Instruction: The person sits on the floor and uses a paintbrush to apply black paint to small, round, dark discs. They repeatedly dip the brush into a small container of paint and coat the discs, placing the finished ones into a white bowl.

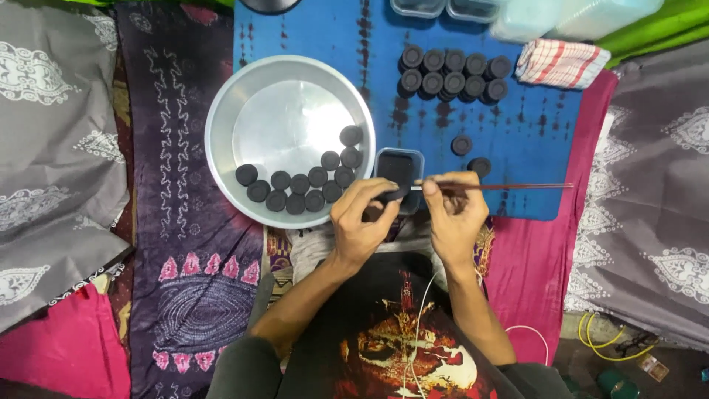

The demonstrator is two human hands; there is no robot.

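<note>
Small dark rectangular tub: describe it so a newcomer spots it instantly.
Start at the round metal basin on the blue cloth. Just off its right rim, above the left hand, sits the small dark rectangular tub. Everything black around it is a round disc; it alone is boxy.

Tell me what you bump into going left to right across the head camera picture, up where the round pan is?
Grey patterned cloth → dark purple patterned cloth → round metal pan with black discs → small dark tub → cluster of black discs on the blue cloth → checked folded cloth → grey patterned cloth.
</note>
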